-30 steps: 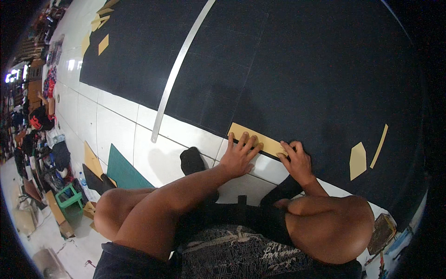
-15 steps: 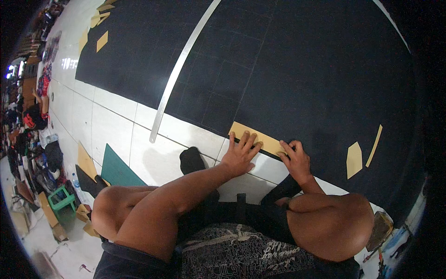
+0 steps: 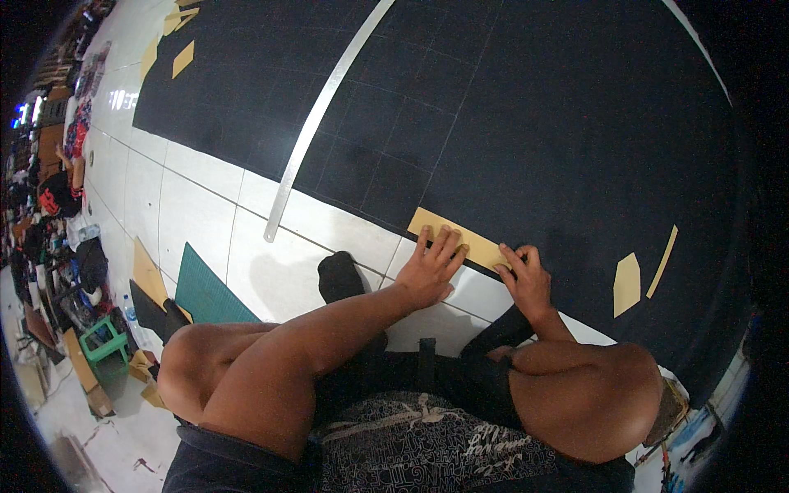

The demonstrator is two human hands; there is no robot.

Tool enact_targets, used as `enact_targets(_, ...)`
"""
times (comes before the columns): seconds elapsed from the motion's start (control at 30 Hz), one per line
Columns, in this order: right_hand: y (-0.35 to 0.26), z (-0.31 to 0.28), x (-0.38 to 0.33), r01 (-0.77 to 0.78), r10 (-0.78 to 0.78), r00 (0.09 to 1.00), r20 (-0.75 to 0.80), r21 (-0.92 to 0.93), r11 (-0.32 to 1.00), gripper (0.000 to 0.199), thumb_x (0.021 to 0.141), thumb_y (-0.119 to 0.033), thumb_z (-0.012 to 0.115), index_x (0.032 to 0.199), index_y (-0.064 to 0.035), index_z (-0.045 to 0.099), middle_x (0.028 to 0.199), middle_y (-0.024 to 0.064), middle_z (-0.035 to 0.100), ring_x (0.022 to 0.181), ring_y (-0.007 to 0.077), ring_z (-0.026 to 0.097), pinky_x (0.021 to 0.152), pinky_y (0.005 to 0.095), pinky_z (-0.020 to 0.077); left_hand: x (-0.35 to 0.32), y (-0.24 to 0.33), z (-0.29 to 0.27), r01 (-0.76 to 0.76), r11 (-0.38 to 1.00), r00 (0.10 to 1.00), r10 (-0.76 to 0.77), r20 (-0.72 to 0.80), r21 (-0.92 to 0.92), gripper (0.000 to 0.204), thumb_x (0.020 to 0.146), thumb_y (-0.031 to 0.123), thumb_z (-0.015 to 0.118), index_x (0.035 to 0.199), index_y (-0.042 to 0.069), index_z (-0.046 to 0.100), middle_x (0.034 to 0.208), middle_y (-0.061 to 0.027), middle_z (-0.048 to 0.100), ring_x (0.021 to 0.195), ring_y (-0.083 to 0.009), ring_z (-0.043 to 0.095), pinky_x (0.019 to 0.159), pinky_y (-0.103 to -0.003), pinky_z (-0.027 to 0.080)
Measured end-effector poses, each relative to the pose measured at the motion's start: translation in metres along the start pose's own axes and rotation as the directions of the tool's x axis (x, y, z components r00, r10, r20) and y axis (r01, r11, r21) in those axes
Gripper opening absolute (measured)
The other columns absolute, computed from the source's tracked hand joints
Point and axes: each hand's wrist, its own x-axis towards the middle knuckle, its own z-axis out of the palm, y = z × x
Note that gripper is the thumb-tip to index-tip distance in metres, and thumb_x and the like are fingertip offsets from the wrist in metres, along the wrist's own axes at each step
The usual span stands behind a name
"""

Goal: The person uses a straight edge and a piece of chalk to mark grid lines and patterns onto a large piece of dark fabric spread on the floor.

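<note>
A long yellow card strip (image 3: 423, 220) lies along the near edge of a large sheet of dark cloth (image 3: 575, 148). My left hand (image 3: 431, 267) presses flat on the strip's left and middle part, fingers spread. At the strip's right end is my right hand (image 3: 526, 279), its fingers bent and thumb and fingertips drawn together at the card. Whether something small sits between those fingertips cannot be made out. Thin pale lines run across the cloth above the strip, forming a faint grid.
A long metal ruler (image 3: 316, 115) crosses the cloth, its near end over white floor tiles (image 3: 197, 197). Yellow card pieces lie at right (image 3: 627, 285) and far left (image 3: 183, 59). A green cutting mat (image 3: 205, 287) is left of my knee; a green stool (image 3: 105, 341) stands beyond, beside clutter.
The view has tilted slightly. Both hands stay at the card strip, with only slight shifts of the right hand's fingers.
</note>
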Motion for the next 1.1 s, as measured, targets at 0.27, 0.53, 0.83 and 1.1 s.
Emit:
enact_targets(0.27, -0.002, -0.037, 0.002, -0.098, 0.15, 0.974, -0.17, 0.279, 0.955, 0.038, 0.095, -0.03, 0.066, 0.124, -0.0053, 0.063, 0.113, 0.0136, 0.054, 0.095, 0.0318, 0.063, 0.079, 0.0423, 0.0558, 0.023, 0.015, -0.031, -0.035, 0.995, 0.934, -0.002, 0.356, 0.096, 0.078, 0.095, 0.042, 0.061, 0.155, 0.003, 0.03, 0.159, -0.0238, 0.027, 0.15, -0.0405, 0.024, 0.118, -0.063, 0.024)
enact_targets(0.53, 0.018, -0.043, -0.021, 0.01, 0.079, 0.978, -0.192, 0.425, 0.905, 0.023, 0.103, -0.016, 0.051, 0.107, 0.0016, 0.065, 0.103, 0.0194, 0.068, 0.099, 0.0347, 0.067, 0.087, 0.0426, 0.0535, 0.029, 0.029, -0.039, 0.009, 0.998, 0.933, -0.032, 0.359, 0.066, 0.084, 0.091, 0.06, 0.061, 0.16, 0.034, 0.022, 0.154, -0.0253, 0.029, 0.146, -0.0481, 0.024, 0.111, -0.073, 0.026)
enact_targets(0.83, 0.003, -0.034, -0.031, -0.154, 0.141, 0.988, 0.062, 0.382, 0.911, 0.02, 0.101, -0.02, 0.058, 0.112, -0.0042, 0.063, 0.11, 0.0173, 0.068, 0.105, 0.0361, 0.066, 0.089, 0.0442, 0.0531, 0.03, 0.028, -0.021, -0.019, 0.996, 0.958, -0.009, 0.288, 0.092, 0.102, 0.079, 0.059, 0.075, 0.159, 0.035, 0.017, 0.149, -0.0274, 0.033, 0.141, -0.0514, 0.027, 0.108, -0.075, 0.026)
enact_targets(1.1, 0.004, -0.024, -0.032, -0.164, 0.148, 0.986, 0.073, 0.316, 0.934, 0.021, 0.102, -0.023, 0.054, 0.111, -0.0058, 0.062, 0.111, 0.0168, 0.067, 0.107, 0.0371, 0.064, 0.092, 0.0464, 0.0515, 0.031, 0.028, -0.019, -0.032, 0.994, 0.959, 0.001, 0.283, 0.107, 0.102, 0.08, 0.059, 0.075, 0.159, 0.036, 0.015, 0.15, -0.0267, 0.032, 0.141, -0.0502, 0.027, 0.106, -0.076, 0.027)
